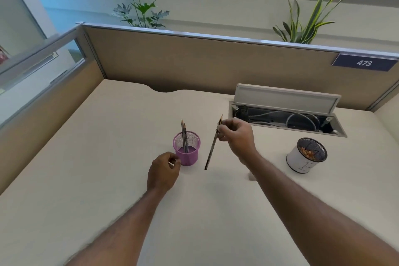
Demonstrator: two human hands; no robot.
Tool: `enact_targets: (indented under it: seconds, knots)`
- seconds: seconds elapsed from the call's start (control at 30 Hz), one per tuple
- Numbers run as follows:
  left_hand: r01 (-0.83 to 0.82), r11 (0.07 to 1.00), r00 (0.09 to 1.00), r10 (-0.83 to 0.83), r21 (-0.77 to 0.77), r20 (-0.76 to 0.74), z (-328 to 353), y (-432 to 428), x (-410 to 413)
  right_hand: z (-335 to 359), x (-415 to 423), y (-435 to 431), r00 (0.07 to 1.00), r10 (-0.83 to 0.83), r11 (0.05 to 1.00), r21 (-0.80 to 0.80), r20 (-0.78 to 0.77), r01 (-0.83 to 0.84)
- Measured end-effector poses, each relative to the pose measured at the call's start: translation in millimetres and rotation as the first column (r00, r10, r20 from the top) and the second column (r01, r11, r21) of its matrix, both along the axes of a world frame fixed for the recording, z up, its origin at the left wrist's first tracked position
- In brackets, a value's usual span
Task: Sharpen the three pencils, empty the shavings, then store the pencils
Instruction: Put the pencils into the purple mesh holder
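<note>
While right hand (237, 138) pinches pencil (210, 153), left hand (164, 170) curls beside pink cup (191, 158); its hold unclear.

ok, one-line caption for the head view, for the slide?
Right hand holds the last pencil beside the pink cup, two pencils already in it; left hand near the cup.

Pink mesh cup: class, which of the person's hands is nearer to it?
Left. The left hand is close beside the cup, at its near-left; the right hand, holding a pencil, is farther off to its right.
</note>
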State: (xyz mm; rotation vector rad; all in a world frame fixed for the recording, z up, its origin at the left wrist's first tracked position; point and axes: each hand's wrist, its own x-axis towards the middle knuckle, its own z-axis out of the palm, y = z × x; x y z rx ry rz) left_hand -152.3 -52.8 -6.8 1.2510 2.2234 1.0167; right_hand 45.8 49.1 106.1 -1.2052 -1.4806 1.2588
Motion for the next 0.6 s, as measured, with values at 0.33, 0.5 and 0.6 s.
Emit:
enact_targets:
  seconds: [0.33,0.5,0.6]
  knots:
    - [-0.06,0.998,0.996,0.058,0.029,0.071,-6,10,-11,-17,-65,42,0.986,-0.045,0.986,0.164,0.158,0.018]
    - [-0.06,0.997,0.996,0.057,0.044,0.072,-10,10,-11,-43,-68,42,0.958,0.035,0.986,0.146,0.286,-0.079]
    - [-0.053,0.997,0.996,0.049,0.05,0.078,-12,11,-11,-53,-69,43,0.939,0.063,0.988,0.11,0.339,-0.106]
